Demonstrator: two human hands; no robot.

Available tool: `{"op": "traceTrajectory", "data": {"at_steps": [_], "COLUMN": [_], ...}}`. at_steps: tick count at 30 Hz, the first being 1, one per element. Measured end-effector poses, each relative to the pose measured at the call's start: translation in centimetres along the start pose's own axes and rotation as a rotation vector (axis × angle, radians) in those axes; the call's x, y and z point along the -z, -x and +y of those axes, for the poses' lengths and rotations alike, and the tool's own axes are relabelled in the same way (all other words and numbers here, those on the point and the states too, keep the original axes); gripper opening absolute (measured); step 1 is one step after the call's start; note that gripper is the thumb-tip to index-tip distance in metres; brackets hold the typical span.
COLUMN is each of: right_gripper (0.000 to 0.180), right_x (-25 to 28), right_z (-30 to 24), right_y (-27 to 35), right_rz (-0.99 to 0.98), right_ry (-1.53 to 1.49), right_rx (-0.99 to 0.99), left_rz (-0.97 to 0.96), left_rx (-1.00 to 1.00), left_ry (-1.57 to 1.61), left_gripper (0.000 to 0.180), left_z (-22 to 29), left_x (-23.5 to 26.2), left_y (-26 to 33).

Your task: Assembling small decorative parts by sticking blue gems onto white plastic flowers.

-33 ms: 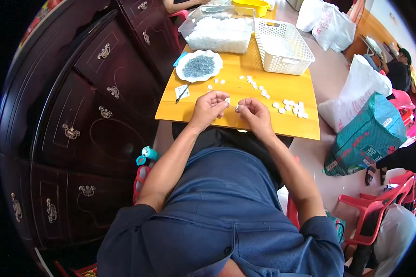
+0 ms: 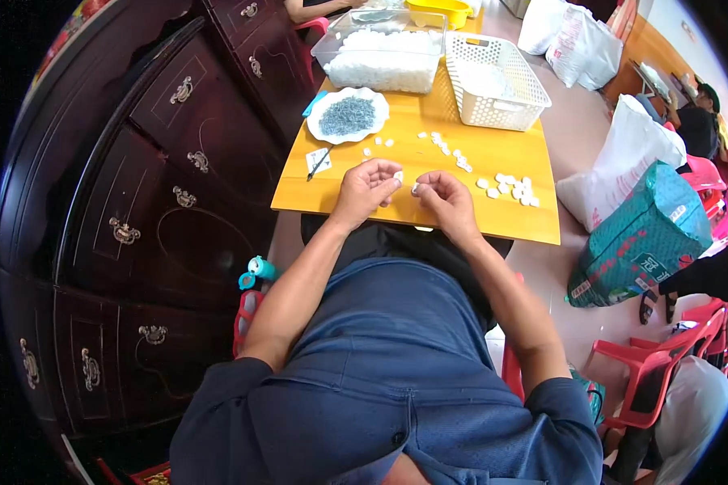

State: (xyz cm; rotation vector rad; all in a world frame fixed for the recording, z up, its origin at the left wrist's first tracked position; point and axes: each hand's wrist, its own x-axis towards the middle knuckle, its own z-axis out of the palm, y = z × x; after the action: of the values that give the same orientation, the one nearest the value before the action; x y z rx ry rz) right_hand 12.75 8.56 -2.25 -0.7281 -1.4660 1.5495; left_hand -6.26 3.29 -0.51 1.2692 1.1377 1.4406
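Above the near edge of the yellow table (image 2: 299, 174), my left hand (image 2: 370, 191) pinches a small white plastic piece (image 2: 397, 175) between thumb and fingers. A short gap to the right, my right hand (image 2: 447, 202) is closed in a pinch on another small white piece (image 2: 416, 189), mostly covered by the fingertips. Several white pieces (image 2: 505, 188) lie loose to the right of my right hand. Beyond my hands runs an uneven row of smaller white pieces (image 2: 458, 154). A scalloped white plate (image 2: 319, 121) bears a heap of small dark grey-blue parts (image 2: 348, 117).
At the back stand a clear bin (image 2: 323, 56) of white pieces and a white perforated basket (image 2: 505, 115). A dark pen-like tool (image 2: 319, 164) lies on a card at left. Dark drawers (image 2: 154, 186) flank the left; a teal bag (image 2: 635, 242) and red chairs (image 2: 647, 376) stand right.
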Motion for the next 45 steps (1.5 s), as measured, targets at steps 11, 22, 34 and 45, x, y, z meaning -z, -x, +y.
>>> {"op": "traceTrajectory", "data": {"at_steps": [11,22,34,45], "right_gripper": [0.01,0.011,0.01,0.01], "right_x": [0.2,0.1,0.2,0.2], "right_z": [0.2,0.0,0.0,0.0], "right_y": [0.0,0.0,0.1,0.1], "right_rz": [0.009,0.026,0.012,-0.037], "right_ry": [-0.012,0.01,0.046,0.018], "right_rx": [0.019,0.003,-0.008,-0.033], "left_rz": [-0.018,-0.025,-0.057,-0.098], "left_rx": [-0.03,-0.046,-0.043,-0.097], "left_ry": [-0.086,-0.118,-0.144,-0.275], "left_gripper": [0.02,0.02,0.023,0.021], "left_z": [-0.2,-0.4,-0.7,-0.4], "left_x": [-0.6,-0.6,-0.5,-0.5], "left_y": [0.2,0.2,0.3,0.2]}}
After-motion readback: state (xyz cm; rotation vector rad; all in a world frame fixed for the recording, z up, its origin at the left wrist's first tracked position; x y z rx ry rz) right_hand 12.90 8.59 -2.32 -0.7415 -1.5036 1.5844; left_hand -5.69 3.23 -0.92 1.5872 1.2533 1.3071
